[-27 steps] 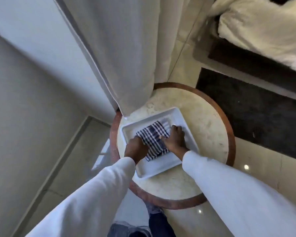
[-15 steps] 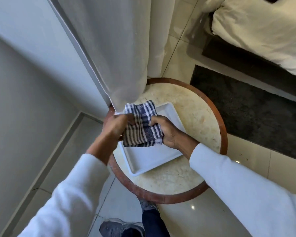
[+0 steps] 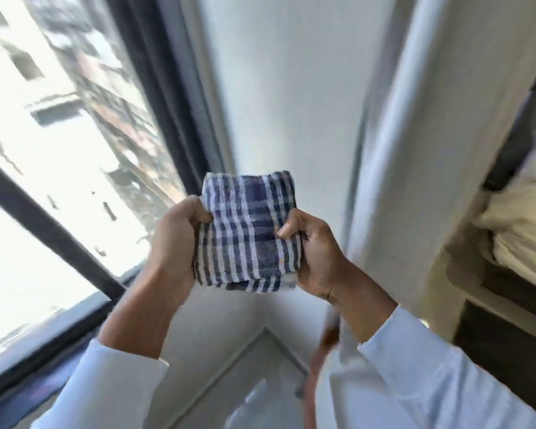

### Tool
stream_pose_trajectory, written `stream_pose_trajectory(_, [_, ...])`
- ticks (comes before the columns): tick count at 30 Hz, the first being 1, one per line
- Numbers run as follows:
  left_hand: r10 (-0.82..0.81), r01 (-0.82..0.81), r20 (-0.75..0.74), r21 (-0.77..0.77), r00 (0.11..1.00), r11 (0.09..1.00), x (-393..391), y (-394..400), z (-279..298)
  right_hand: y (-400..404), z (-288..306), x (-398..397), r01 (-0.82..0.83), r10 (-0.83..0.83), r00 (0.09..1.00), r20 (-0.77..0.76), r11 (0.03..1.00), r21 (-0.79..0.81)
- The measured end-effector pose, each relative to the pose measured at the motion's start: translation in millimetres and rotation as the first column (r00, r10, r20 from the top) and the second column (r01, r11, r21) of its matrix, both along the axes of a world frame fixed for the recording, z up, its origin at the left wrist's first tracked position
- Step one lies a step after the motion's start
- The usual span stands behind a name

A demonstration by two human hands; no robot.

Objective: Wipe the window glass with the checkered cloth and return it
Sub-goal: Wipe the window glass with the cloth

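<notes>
The folded blue-and-white checkered cloth [image 3: 248, 231] is held up at chest height in the middle of the view. My left hand [image 3: 174, 243] grips its left edge and my right hand [image 3: 314, 258] pinches its right edge with the thumb on top. The window glass [image 3: 53, 144] fills the left side, bright, with blurred buildings behind it and a dark frame bar [image 3: 47, 230] crossing it. The cloth is to the right of the glass and does not touch it.
A white wall corner [image 3: 279, 97] stands straight ahead behind the cloth. A pale curtain [image 3: 415, 144] hangs at the right, with bedding [image 3: 526, 233] beyond it. The round table's brown rim [image 3: 325, 339] shows below my right wrist; the tray is out of view.
Both hands lifted the cloth off the white tray and raised it. My view swung up from the table to the window and wall corner.
</notes>
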State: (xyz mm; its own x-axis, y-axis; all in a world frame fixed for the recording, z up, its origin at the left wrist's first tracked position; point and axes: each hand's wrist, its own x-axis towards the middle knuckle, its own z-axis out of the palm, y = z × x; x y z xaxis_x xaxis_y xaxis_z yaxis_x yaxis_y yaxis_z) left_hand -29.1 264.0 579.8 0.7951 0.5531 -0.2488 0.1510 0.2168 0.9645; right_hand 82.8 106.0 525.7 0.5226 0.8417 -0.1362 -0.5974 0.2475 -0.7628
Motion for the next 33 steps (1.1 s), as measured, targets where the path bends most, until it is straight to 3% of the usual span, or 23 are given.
stream_pose_trajectory(2, [0.141, -0.146, 0.060, 0.078, 0.988, 0.986, -44, 39, 84, 51, 88, -22, -0.177, 0.174, 0.982, 0.072, 0.983, 0.047])
stream_pose_trajectory(4, [0.080, -0.092, 0.069, 0.186, 0.994, 0.978, -39, 39, 104, 57, 105, -16, -0.178, 0.164, 0.981, 0.102, 0.971, 0.158])
stream_pose_trajectory(9, [0.203, -0.291, 0.228, 0.481, 0.952, 0.827, -115, 127, 252, 172, 244, -61, -0.316, 0.213, 0.895, 0.391, 0.923, 0.220])
stream_pose_trajectory(14, [0.263, -0.404, 0.307, 0.679, 0.915, 0.613, -176, 222, 329, 279, 322, -114, -0.369, 0.257, 0.907, 0.334, 0.867, 0.335])
stream_pose_trajectory(15, [0.289, -0.431, 0.322, 0.733, 0.901, 0.526, -188, 238, 333, 296, 329, -128, -0.318, 0.211, 0.927, 0.310, 0.879, 0.355])
stream_pose_trajectory(16, [0.366, -0.475, 0.347, 0.803, 0.864, 0.360, -201, 255, 335, 314, 335, -141, -0.252, 0.160, 0.951, 0.264, 0.895, 0.367])
stream_pose_trajectory(18, [0.516, -0.500, 0.491, 0.856, 0.702, -0.134, -229, 288, 325, 341, 341, -161, -0.031, -0.055, 0.974, 0.218, 0.926, 0.375])
stream_pose_trajectory(19, [0.537, -0.469, 0.563, 0.825, 0.628, -0.316, -243, 302, 319, 353, 343, -173, 0.115, -0.250, 0.922, 0.297, 0.906, 0.408])
stream_pose_trajectory(20, [0.530, -0.445, 0.616, 0.787, 0.582, -0.427, -256, 316, 314, 364, 342, -184, 0.257, -0.476, 0.758, 0.445, 0.846, 0.467])
stream_pose_trajectory(21, [0.513, -0.432, 0.647, 0.761, 0.565, -0.484, -267, 330, 309, 378, 338, -191, 0.357, -0.655, 0.505, 0.563, 0.752, 0.554])
stream_pose_trajectory(23, [0.536, -0.413, 0.649, 0.759, 0.540, -0.503, -282, 352, 299, 413, 323, -202, 0.292, -0.721, -0.021, 0.693, 0.658, 0.694])
stream_pose_trajectory(24, [0.563, -0.415, 0.645, 0.764, 0.516, -0.495, -288, 361, 294, 430, 315, -207, 0.212, -0.674, -0.187, 0.715, 0.683, 0.699])
stream_pose_trajectory(26, [0.586, -0.427, 0.643, 0.766, 0.494, -0.480, -297, 377, 286, 459, 292, -210, 0.164, -0.581, -0.374, 0.723, 0.726, 0.668])
stream_pose_trajectory(30, [0.556, -0.405, 0.610, 0.792, 0.565, -0.457, -306, 391, 273, 488, 220, -217, -0.003, -0.412, -0.666, 0.621, 0.835, 0.551])
stream_pose_trajectory(33, [0.578, -0.402, 0.579, 0.815, 0.574, -0.417, -305, 390, 274, 494, 215, -220, -0.204, -0.412, -0.786, 0.460, 0.876, 0.437])
